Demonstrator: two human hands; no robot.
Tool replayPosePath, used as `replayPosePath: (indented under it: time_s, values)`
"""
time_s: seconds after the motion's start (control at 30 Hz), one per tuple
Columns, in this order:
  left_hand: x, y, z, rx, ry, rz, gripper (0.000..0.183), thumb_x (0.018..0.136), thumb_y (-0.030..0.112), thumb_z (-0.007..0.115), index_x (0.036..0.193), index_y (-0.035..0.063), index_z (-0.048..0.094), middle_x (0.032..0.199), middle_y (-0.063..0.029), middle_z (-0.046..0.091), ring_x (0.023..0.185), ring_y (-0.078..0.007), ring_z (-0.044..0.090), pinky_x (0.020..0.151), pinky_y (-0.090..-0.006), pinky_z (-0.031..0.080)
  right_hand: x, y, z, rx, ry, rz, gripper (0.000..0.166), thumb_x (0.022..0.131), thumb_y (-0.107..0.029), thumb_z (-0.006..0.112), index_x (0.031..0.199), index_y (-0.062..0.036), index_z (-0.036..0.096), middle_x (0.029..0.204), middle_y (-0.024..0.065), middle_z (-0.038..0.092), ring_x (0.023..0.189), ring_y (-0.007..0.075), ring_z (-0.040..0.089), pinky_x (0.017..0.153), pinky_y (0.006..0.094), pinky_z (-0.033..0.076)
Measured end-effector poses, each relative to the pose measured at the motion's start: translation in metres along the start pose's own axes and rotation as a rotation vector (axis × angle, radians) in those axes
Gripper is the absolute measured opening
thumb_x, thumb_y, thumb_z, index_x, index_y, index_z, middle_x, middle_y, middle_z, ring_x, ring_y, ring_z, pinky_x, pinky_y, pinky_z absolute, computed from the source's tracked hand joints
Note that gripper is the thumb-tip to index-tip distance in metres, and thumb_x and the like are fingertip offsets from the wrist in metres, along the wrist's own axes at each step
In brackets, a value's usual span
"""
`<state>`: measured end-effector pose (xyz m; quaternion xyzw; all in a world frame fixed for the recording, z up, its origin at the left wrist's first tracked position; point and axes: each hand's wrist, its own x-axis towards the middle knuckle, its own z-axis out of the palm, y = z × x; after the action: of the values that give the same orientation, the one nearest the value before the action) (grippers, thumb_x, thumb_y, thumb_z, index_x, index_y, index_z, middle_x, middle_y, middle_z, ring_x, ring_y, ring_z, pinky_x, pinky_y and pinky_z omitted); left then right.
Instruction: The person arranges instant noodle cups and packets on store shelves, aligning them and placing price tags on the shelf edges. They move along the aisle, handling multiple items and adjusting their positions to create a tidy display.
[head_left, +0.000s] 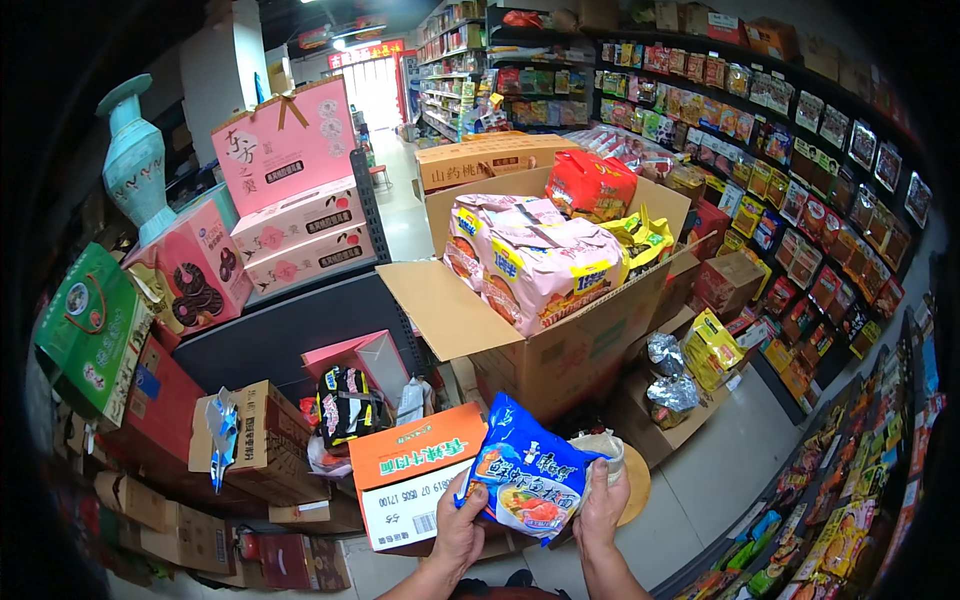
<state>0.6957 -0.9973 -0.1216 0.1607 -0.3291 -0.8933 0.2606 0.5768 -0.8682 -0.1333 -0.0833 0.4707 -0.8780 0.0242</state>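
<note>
Between both hands, a blue instant noodle packet (525, 480) is held up with its printed front showing. My left hand (459, 529) pinches its left edge, thumb on the front. At the right edge my right hand (602, 502) grips the packet, with a folded beige cloth (604, 448) bunched at the same hand. Just behind my left hand stands an orange and white noodle carton (412, 457). Farther ahead, a large open cardboard box (577, 360) is heaped with pink noodle multipacks (525, 259), a red multipack (591, 184) and a yellow bag (641, 238).
A black shelf unit (300, 322) at the left carries pink gift boxes (307, 247) and a pale blue vase (139, 165). Cartons (251, 442) crowd the floor below. Racks of packaged snacks (795, 202) line the right, beside foil-topped jars (671, 394) and tiled floor (720, 465).
</note>
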Motion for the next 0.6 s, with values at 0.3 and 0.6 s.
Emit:
replayPosePath:
  time_s: [0.3, 0.6]
  values:
    - [0.011, 0.013, -0.02, 0.326, 0.059, -0.094, 0.009, 0.098, 0.011, 0.058, 0.096, 0.0021, 0.057, 0.09, -0.0065, 0.066, 0.075, -0.0089, 0.064, 0.067, -0.0247, 0.056, 0.015, -0.029, -0.016, -0.572, -0.053, -0.201, 0.035, 0.098, -0.032, 0.06, 0.109, 0.0009, 0.059, 0.094, 0.0065, 0.064, 0.086, 0.0126, 0.058, 0.079, 0.0285, 0.047]
    - [0.018, 0.025, -0.02, 0.178, -0.259, -0.37, 0.063, 0.094, 0.036, 0.065, 0.136, -0.0033, 0.039, 0.127, -0.0158, 0.056, 0.117, -0.022, 0.058, 0.099, -0.0366, 0.05, 0.028, -0.027, -0.037, -0.387, -0.19, 0.005, 0.033, 0.097, -0.03, 0.063, 0.11, 0.0003, 0.061, 0.094, 0.0035, 0.065, 0.085, 0.0102, 0.058, 0.077, 0.026, 0.047]
